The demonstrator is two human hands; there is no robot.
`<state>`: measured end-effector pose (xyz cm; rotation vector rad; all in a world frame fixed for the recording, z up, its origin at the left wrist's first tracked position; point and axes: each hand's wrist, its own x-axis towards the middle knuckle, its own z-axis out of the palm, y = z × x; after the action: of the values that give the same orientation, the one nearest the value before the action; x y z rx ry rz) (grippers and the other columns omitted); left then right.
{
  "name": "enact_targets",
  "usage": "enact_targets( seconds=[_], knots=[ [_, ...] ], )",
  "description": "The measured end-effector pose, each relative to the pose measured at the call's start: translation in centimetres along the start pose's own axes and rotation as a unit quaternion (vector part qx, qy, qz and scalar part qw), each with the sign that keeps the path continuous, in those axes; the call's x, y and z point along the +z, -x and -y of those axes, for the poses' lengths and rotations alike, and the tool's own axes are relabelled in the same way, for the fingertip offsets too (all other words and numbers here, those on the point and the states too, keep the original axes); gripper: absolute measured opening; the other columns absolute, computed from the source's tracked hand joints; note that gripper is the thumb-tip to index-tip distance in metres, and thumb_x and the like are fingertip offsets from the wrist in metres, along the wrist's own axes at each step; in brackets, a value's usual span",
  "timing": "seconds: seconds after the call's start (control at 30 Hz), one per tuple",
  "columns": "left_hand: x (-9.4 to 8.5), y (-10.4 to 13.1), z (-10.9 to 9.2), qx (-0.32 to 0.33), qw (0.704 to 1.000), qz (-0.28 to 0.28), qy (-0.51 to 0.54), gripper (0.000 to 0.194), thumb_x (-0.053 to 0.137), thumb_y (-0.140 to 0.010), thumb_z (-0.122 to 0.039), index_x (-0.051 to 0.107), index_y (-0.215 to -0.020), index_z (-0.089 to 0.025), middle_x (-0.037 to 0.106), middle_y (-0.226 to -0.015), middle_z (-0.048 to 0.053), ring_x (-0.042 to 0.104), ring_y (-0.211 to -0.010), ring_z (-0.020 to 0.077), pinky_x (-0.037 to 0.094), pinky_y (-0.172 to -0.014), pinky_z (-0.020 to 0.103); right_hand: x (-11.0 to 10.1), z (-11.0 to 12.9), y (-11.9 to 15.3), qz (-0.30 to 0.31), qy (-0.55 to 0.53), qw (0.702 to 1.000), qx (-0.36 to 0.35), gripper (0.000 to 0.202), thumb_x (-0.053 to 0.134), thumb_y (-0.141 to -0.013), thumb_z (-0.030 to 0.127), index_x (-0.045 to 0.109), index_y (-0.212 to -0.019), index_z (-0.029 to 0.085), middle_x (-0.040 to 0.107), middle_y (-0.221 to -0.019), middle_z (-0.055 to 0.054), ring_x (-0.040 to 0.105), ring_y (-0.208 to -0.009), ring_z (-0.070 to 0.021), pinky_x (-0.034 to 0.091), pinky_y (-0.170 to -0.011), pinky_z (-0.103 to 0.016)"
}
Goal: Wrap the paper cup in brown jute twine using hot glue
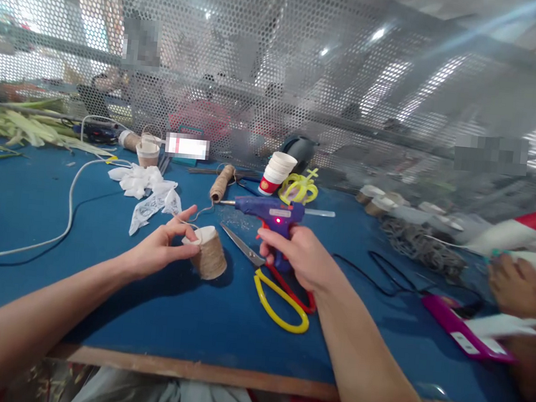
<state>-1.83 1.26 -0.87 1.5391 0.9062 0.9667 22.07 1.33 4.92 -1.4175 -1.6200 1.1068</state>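
- Here's the cup [211, 258], sides wound in twine, white end uppermost, sitting on the blue table [168, 323] in front of the person, between the two hands.
- Left hand [170, 242] is right on its edge, thumb and fingers drawn in close; whether they pinch the cup itself or the loose strand [204, 211], I cannot tell.
- Over on the other side, right hand [298, 250] is wrapped firmly around the handle of the glue gun [267, 209], index finger by the trigger, red light glowing.
- The nozzle points across toward the left, its tip near the end of the twine spool [222, 183] and well short of the left fingers. Good place for it while nothing is being glued!
- For clean glue work, I'd call for a small bead laid on the cup's surface, strand pulled snug and pressed down before it cools.
- Watch those fingertips: a hot tip should come in from the free side, never over the pinch.
- And mind the scissors [280, 324], lying open-bladed just below the gun hand; sliding them aside would give the wrist more room and keep the black cord [392, 281] from snagging.
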Motion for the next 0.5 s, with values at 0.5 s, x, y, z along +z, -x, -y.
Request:
enact_targets(
  seconds=[0.5],
  knots=[
    [0.5,-0.2,0.0,-0.047,0.994,-0.059,0.076,0.02,0.068,-0.068,-0.033,0.056,-0.067,-0.017,0.034,-0.142,0.012,0.025,-0.134,0.0254,0.021,-0.105,0.046,2.1,-0.7,3.0,-0.02,0.266,0.952,-0.152,0.017,0.054,-0.078,0.032,0.063,-0.069,0.02,0.06,-0.052,0.0,0.058,-0.05,-0.0168,0.049,-0.054,-0.031]
  ],
)
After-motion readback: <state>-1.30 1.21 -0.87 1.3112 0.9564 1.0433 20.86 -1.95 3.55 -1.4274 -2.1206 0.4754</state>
